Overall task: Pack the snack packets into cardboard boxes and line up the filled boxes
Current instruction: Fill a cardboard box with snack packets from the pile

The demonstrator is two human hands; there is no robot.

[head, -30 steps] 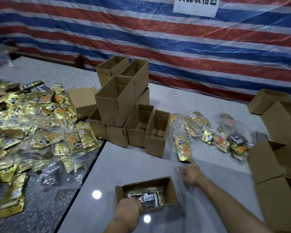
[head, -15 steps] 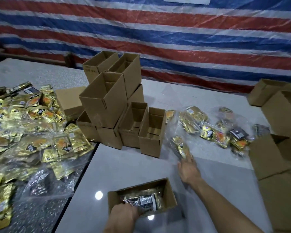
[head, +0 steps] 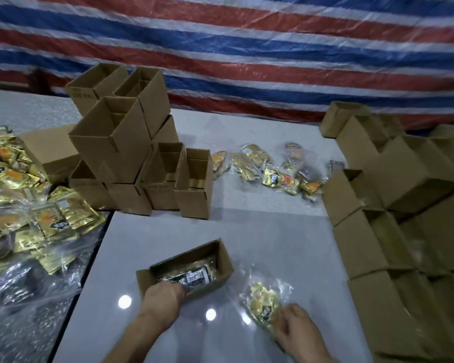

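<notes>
You had one small open brown cardboard box [head: 215, 282] in work on the glossy white counter [head: 273, 239]. It already held at least one dark-labelled foil packet [head: 194, 277] and, in my judgement, had room for more. Brown boxes stood in rows at your right [head: 372, 239], but their contents were too dim to confirm as packed. Much remained to be done: a stack of empty open-topped cardboard boxes [head: 116, 153] stood behind the work area, a large heap of gold foil packets [head: 24, 205] lay at your left, and a smaller scatter of loose packets [head: 275, 174] lay farther back. Your left hand [head: 163, 297] sat at the near wall of the box with its fingers down inside, at the dark packet. I could not tell whether it gripped the wall or pressed the contents. Your right hand [head: 299, 334], fingers curled, pinched a gold snack packet in a clear plastic wrapper [head: 264, 305], just beside the box on its right and low over the counter, not yet in the box.
</notes>
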